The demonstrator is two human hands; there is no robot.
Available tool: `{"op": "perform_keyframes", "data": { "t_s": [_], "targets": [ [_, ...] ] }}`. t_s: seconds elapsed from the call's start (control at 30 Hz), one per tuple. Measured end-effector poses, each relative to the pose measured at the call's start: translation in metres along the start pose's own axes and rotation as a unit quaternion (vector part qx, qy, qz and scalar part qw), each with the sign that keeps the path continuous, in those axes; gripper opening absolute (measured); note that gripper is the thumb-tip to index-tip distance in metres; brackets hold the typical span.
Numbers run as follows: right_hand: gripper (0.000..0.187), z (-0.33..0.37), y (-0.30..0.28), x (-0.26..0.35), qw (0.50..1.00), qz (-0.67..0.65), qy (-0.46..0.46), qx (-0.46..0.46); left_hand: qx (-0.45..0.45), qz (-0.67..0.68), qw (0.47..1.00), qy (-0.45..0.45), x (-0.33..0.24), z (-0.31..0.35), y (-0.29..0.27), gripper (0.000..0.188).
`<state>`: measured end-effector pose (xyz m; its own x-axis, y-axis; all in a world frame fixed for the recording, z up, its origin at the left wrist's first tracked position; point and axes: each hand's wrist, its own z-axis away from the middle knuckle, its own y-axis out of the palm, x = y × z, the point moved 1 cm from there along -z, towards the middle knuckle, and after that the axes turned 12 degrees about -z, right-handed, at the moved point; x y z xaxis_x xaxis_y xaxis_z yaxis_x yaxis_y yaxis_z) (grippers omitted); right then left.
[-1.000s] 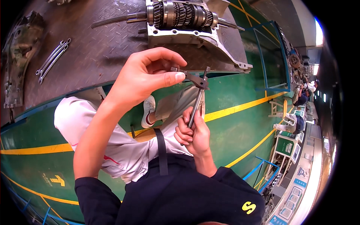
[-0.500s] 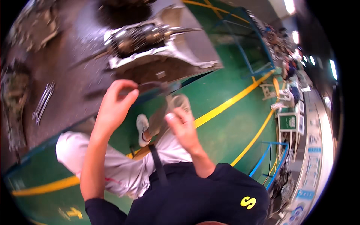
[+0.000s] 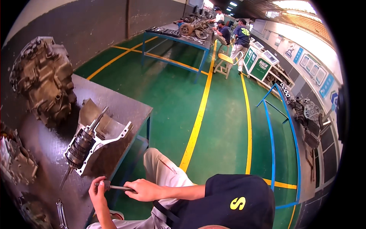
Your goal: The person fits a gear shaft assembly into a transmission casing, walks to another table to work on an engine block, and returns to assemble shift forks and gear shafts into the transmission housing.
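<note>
one slim metal rod [image 3: 121,187] with a dark end piece [image 3: 107,185], held roughly level above the green floor [image 3: 225,126], just beside the near edge of the table [image 3: 127,105]. one right hand [image 3: 144,190], closed round the rod's plain end. one left hand [image 3: 98,192], finger and thumb pinching at the end piece; exact contact too small to tell. step in hand, by judgement: two-handed holding or turning of the rod; the next move seems to call for a firm right grip and a precise left one. on the table: one pale open housing [image 3: 102,142], a geared shaft [image 3: 78,149] lying in it; wrenches [image 3: 61,213], side by side near the left hand; one large gearbox casing [image 3: 44,82]. well apart: one stool [image 3: 225,58], one standing person [image 3: 241,36], one second table [image 3: 176,40], blue-framed.
</note>
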<state>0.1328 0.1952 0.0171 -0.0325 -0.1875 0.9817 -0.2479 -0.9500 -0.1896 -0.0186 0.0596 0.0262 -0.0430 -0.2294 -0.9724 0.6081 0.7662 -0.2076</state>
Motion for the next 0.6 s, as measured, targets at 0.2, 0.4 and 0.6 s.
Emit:
{"op": "perform_keyframes", "data": {
  "t_s": [0.2,0.4,0.6],
  "targets": [
    [0.022,-0.006,-0.011,-0.033,0.998,0.05,0.007,-0.026,0.022,-0.083,0.994,0.075,-0.004,0.005,0.016,0.019],
    [0.019,-0.012,-0.012,-0.052,0.999,0.03,0.002,-0.035,-0.052,-0.263,0.957,0.111,-0.013,0.006,0.019,0.011],
    [0.018,-0.02,-0.03,-0.067,0.999,-0.012,-0.025,-0.043,-0.164,-0.24,0.944,0.158,-0.024,-0.006,-0.003,0.024]
  ]
}}
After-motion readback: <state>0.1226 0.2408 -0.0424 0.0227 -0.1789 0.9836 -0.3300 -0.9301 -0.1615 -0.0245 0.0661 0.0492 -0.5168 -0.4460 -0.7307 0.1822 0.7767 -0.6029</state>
